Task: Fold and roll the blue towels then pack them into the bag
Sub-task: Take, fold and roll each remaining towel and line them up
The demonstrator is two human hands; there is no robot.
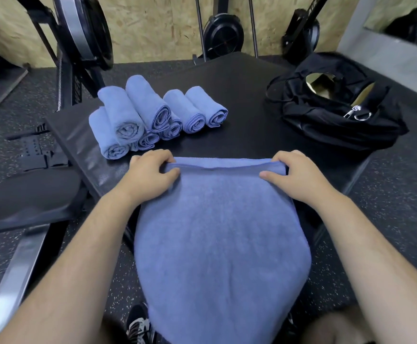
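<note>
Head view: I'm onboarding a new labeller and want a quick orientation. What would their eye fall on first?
The big blue towel fills the centre, draped over the near edge of the black platform, with the left hand and right hand gripping its far edge. Beyond it, a pile of rolled towels sits far left on the platform and an open black bag far right.

Both hands (153, 170) (295, 173) pinch the blue towel's (222, 244) rolled far edge.
</note>
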